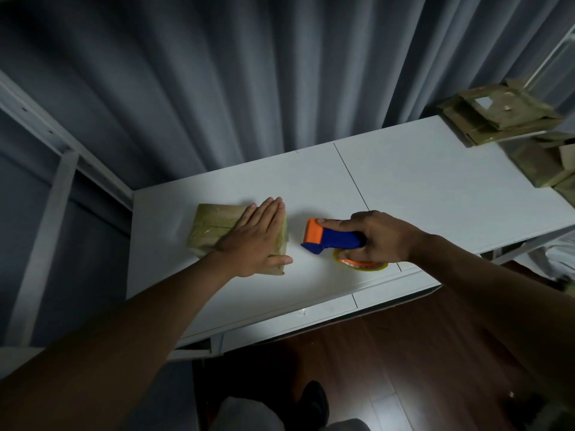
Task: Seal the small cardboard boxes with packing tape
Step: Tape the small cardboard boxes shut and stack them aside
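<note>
One white table (420, 188) carries the work: a small cardboard box (214, 225) at its left, pressed flat under the spread left hand (255, 241), tape smoothing judged under way, while just beside it the right hand (378, 236) grips the tape dispenser (329, 239), which must next meet an unsealed seam.

tape roll (361, 265) mostly hidden under hand, boxes (547, 163) cut off right

A white table (420, 188) stands before grey curtains (249, 73) on dark wooden floor (389, 353).
</note>
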